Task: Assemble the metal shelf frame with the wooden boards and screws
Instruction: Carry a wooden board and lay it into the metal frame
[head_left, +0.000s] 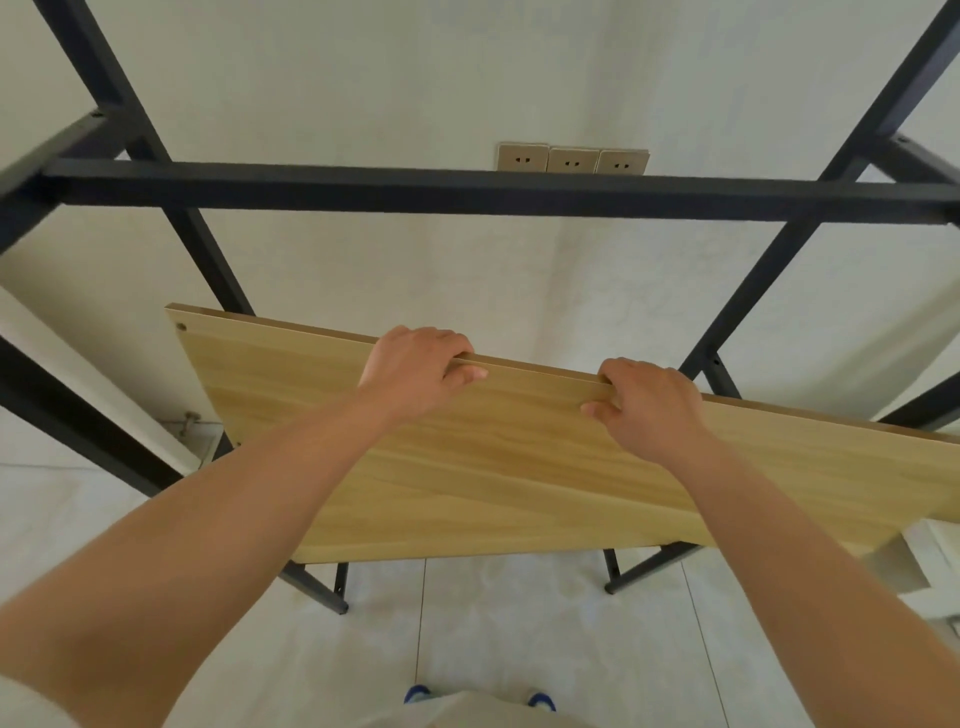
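Note:
A long light wooden board (519, 467) hangs tilted inside the black metal shelf frame (467, 189), its left end higher than its right. My left hand (415, 366) grips the board's far top edge left of centre, fingers curled over it. My right hand (647, 405) grips the same edge further right. A small hole shows near the board's upper left corner. The board's right end runs out of view. No screws are in sight.
The frame stands against a white wall with three sockets (571, 158) behind its upper crossbar. Its feet (340, 605) rest on pale floor tiles. A light flat piece (893, 566) lies at the right behind the board. My blue shoes (418, 693) show at the bottom.

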